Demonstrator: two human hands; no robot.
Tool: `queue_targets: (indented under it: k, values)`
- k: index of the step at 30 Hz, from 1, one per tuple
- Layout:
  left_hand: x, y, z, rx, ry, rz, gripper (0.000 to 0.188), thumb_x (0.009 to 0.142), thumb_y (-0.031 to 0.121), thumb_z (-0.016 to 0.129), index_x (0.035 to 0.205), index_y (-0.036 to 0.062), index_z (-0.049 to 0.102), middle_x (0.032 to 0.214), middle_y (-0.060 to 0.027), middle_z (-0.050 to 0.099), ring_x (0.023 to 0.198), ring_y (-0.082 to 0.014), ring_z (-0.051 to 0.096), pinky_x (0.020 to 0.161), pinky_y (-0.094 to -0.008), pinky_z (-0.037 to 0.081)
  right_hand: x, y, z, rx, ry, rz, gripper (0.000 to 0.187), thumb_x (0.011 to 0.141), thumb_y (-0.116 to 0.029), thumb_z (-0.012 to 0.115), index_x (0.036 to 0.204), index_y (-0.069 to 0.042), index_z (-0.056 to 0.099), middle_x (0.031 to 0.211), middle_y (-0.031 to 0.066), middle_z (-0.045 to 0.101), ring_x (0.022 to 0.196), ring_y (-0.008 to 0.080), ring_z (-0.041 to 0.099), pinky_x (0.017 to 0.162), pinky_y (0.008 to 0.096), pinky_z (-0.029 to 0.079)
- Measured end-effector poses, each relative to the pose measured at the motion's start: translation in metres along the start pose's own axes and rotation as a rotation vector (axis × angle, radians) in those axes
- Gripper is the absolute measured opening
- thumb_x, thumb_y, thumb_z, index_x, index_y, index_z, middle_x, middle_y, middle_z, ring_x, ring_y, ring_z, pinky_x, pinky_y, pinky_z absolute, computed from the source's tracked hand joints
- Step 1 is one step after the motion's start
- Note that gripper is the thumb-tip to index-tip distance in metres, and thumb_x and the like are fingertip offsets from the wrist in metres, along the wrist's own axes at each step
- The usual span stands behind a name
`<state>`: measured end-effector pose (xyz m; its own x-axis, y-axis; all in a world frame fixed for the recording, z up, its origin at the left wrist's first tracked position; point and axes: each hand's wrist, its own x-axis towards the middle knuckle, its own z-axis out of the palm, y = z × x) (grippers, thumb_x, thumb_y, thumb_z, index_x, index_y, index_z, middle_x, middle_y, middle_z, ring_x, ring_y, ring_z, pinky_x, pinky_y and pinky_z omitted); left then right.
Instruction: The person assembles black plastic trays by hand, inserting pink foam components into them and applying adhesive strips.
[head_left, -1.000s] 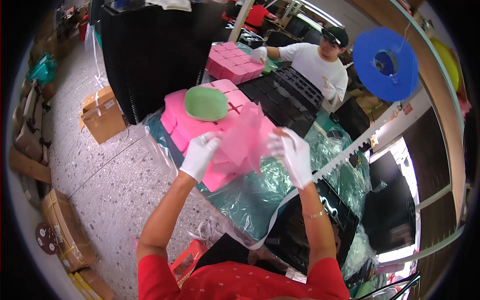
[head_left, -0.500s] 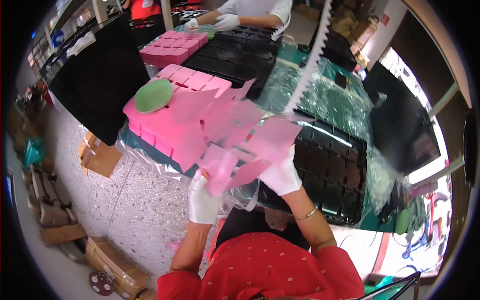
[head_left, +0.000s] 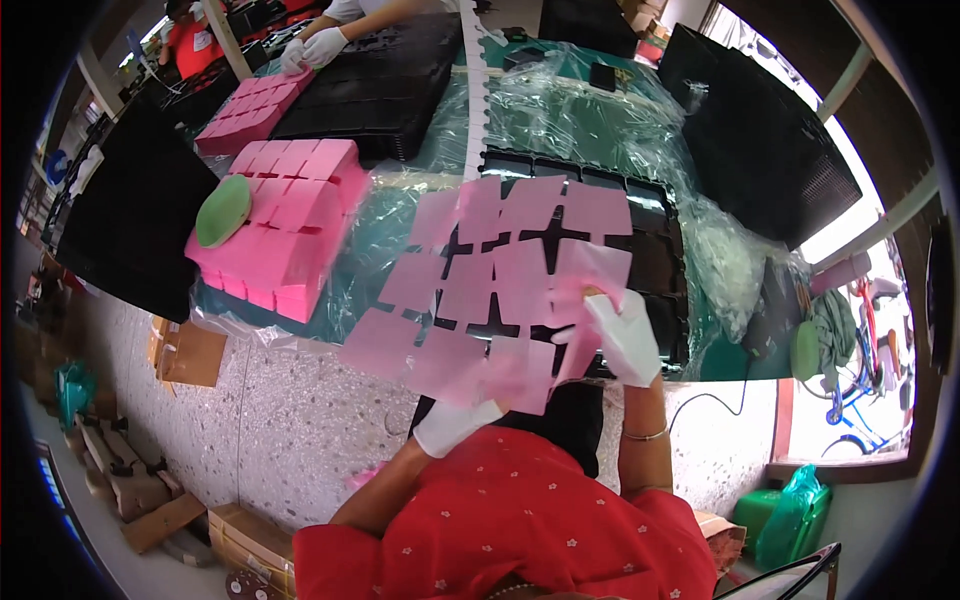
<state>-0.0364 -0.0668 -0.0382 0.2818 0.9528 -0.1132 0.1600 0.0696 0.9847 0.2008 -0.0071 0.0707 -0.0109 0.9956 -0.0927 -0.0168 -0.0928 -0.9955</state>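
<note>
Where right grip (head_left: 627, 338) holds, pink sheet (head_left: 520, 280) extends leftward.

From where I stand, the thin pink sheet (head_left: 520, 280) (a little see-through, too) is slotted into joined squares and spread between the left hand (head_left: 452, 428) and right hand (head_left: 627, 338). It lies partly over the black tray (head_left: 655, 265), its left part beyond it, its right side buckled by the right hand's fingers.
</note>
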Motion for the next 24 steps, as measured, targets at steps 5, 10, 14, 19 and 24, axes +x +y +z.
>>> queue_targets:
  k: [5, 10, 14, 19, 24]
  values:
    - [-0.014, 0.004, -0.077, -0.371, -0.682, -0.256, 0.057, 0.090, 0.025, 0.065, 0.138, 0.0014, 0.045, 0.125, -0.0171, 0.059, 0.105, -0.0248, 0.063, 0.092, -0.0356, 0.051, -0.006, 0.020, -0.073, -0.272, 0.071, 0.011, 0.028, 0.094, -0.017, 0.051, 0.111, 0.001, 0.062, 0.081, 0.0021, 0.064, 0.073, 0.0131, 0.069, 0.059, 0.0197, 0.047]
    - [-0.003, 0.058, -0.113, 0.137, 0.160, -0.279, 0.048, 0.091, 0.033, 0.060, 0.119, -0.0056, 0.058, 0.099, -0.0117, 0.069, 0.080, -0.0155, 0.066, 0.066, -0.0265, 0.053, -0.004, 0.032, -0.092, -0.218, 0.169, 0.073, 0.026, 0.096, -0.020, 0.051, 0.106, 0.002, 0.062, 0.086, 0.0066, 0.066, 0.062, 0.0175, 0.068, 0.054, 0.0234, 0.050]
    - [0.050, 0.053, -0.091, 0.347, 0.416, -0.069, 0.056, 0.088, 0.040, 0.064, 0.117, -0.0073, 0.058, 0.094, -0.0142, 0.071, 0.082, -0.0219, 0.069, 0.071, -0.0320, 0.053, 0.002, 0.045, -0.085, -0.286, 0.171, -0.048, 0.027, 0.098, -0.019, 0.052, 0.097, 0.006, 0.063, 0.074, 0.0061, 0.063, 0.059, 0.0179, 0.068, 0.055, 0.0277, 0.048]
    - [0.093, 0.055, -0.061, 0.691, 0.405, -0.041, 0.060, 0.083, 0.042, 0.067, 0.115, -0.0075, 0.059, 0.092, -0.0193, 0.070, 0.085, -0.0309, 0.069, 0.078, -0.0378, 0.052, 0.001, 0.044, -0.072, -0.429, 0.177, -0.109, 0.025, 0.096, -0.018, 0.054, 0.102, 0.005, 0.063, 0.073, 0.0110, 0.064, 0.056, 0.0205, 0.068, 0.052, 0.0294, 0.048]
    - [0.113, 0.049, -0.055, 0.704, 0.406, -0.049, 0.030, 0.081, 0.030, 0.067, 0.095, 0.0037, 0.068, 0.086, -0.0153, 0.068, 0.079, -0.0309, 0.068, 0.072, -0.0388, 0.052, 0.003, 0.041, -0.075, -0.438, 0.231, -0.128, 0.024, 0.095, -0.017, 0.054, 0.103, 0.004, 0.064, 0.073, 0.0101, 0.064, 0.056, 0.0194, 0.068, 0.051, 0.0289, 0.048]
